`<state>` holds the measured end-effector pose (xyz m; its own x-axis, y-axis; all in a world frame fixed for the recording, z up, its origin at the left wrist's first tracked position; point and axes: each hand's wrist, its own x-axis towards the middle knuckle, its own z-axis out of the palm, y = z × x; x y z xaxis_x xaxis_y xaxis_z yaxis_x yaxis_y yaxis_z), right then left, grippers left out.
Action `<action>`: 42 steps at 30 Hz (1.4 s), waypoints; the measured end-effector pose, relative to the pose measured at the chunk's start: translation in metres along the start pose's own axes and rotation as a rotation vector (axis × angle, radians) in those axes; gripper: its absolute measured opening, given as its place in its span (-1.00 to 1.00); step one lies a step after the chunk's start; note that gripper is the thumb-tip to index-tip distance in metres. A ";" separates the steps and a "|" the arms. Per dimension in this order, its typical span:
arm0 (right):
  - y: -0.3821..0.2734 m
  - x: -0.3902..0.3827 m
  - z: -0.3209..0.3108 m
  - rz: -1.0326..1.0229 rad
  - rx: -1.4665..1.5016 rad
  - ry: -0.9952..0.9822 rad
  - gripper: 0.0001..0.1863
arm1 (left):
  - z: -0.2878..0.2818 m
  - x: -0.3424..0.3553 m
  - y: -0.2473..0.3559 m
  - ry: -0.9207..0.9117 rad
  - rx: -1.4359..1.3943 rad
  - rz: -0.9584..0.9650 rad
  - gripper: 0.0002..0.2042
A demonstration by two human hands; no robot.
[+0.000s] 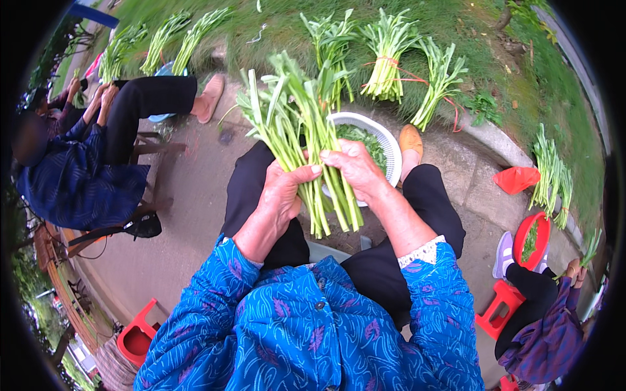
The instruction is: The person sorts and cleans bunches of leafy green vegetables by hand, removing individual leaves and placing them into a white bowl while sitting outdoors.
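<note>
Keeping the near stem ends (338,210) level, squeeze lightly where the fingers (305,174) of left hand (282,189) and right hand (362,172) pinch the greens (280,133), with the white basket (392,144) just beyond the fingers and a tied bundle (385,73) farther out.

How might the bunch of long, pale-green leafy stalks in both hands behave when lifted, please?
The bunch of long, pale-green leafy stalks is probably fairly stiff, as its stems run nearly straight. Its thin leaves might bend easily. It may splay, since its stems fan out beyond the left hand and right hand.
</note>
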<state>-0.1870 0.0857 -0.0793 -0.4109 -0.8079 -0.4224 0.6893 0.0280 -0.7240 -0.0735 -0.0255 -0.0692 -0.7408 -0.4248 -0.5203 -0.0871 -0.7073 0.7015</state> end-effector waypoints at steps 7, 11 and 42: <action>0.002 0.003 -0.004 -0.029 -0.004 -0.015 -0.77 | -0.003 0.002 0.002 -0.046 -0.025 0.009 -0.67; 0.003 0.004 -0.008 -0.007 -0.007 -0.050 -0.70 | 0.006 0.001 0.005 -0.030 -0.004 0.088 -0.72; -0.042 0.007 -0.058 -0.232 0.087 0.265 -0.78 | -0.017 0.029 0.040 0.041 -0.104 0.000 -0.74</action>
<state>-0.2538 0.1133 -0.0836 -0.6947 -0.6061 -0.3874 0.6032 -0.1974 -0.7728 -0.0874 -0.0761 -0.0645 -0.7130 -0.4459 -0.5411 -0.0159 -0.7613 0.6483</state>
